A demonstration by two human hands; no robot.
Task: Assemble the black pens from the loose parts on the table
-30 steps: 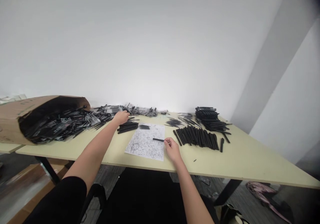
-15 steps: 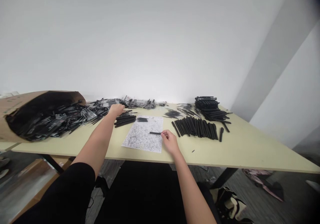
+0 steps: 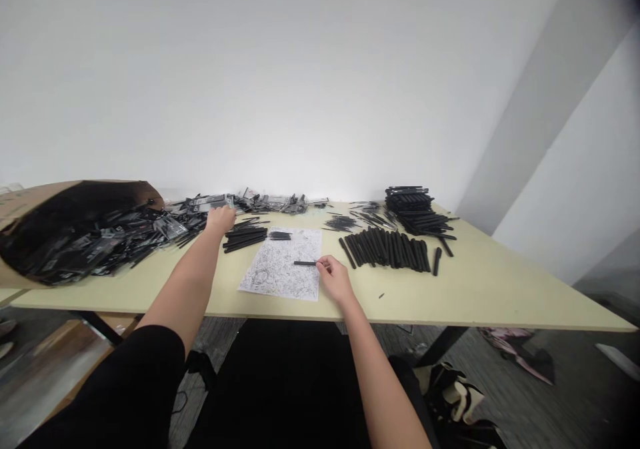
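A slim black pen (image 3: pixel 304 263) is pinched between the fingertips of my right hand (image 3: pixel 333 278), over the right part of a scribbled white sheet (image 3: pixel 280 269). Several thin dark refills (image 3: pixel 279 235) lie at the top of the sheet. My left hand (image 3: pixel 221 219) reaches to the pile of clear plastic packets (image 3: pixel 200 203), just behind a group of black pen barrels (image 3: pixel 245 237); its fingers are too small and hidden to tell what they hold. To the right of the sheet lies a row of black pens (image 3: pixel 387 249).
A cardboard box (image 3: pixel 35 199) on its side spills dark packets at the left. More black pens (image 3: pixel 410 202) are stacked at the back right, beside scattered thin refills (image 3: pixel 341 223). A tiny dark piece (image 3: pixel 381 295) lies near the table's front edge (image 3: pixel 450 319).
The view has shifted slightly, moving everything a little left and up. Both hands stay in nearly the same places on the table, and the pen is still in my right hand.
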